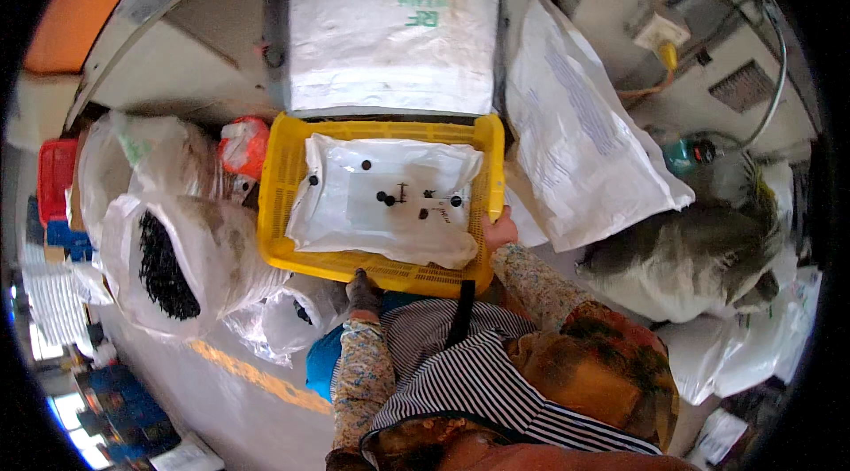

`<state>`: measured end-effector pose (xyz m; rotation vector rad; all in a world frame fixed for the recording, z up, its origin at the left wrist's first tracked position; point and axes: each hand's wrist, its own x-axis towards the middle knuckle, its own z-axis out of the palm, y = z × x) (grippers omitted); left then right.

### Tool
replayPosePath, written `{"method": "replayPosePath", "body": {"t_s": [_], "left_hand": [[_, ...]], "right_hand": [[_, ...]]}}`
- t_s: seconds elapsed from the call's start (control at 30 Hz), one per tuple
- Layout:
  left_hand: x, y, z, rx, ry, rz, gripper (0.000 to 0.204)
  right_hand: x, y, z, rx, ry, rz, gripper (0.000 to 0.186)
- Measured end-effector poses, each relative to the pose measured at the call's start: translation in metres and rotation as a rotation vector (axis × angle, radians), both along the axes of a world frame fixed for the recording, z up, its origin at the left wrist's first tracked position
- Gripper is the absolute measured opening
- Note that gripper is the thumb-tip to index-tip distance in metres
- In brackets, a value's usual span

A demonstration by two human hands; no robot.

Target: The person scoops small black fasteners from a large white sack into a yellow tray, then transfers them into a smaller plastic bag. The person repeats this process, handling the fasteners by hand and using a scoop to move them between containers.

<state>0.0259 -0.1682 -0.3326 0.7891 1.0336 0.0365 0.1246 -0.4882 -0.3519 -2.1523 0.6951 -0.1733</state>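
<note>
A yellow plastic basket (276,205) sits in front of me, lined with a white plastic sack (310,214). On the liner lie several small black round parts, among them a black piece (367,165) and another black piece (456,201). My left hand (361,290), in a dark grey glove, grips the near rim of the basket, left of its middle. Bare, my right hand (501,229) holds the basket's right rim near its front corner. The fingertips of both hands are partly hidden by the rim.
Left of the basket stand an open white sack (230,250) with black strips inside and an orange-red bag (243,145). A white woven sack (390,37) hangs beyond. On the right are a white sack (593,152), a dark-filled bag (691,250) and a cable (779,73).
</note>
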Motion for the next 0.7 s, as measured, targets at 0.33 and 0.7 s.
{"method": "replayPosePath", "body": {"t_s": [0.33,0.7], "left_hand": [[-0.013,0.052,-0.037,-0.151,-0.077,-0.064,0.046],[0.007,0.026,0.017,0.134,0.103,-0.295,0.044]], "right_hand": [[-0.017,-0.001,0.031,0.110,0.403,0.344,0.057],[0.019,-0.035,-0.116,0.125,0.026,0.025,0.042]]}}
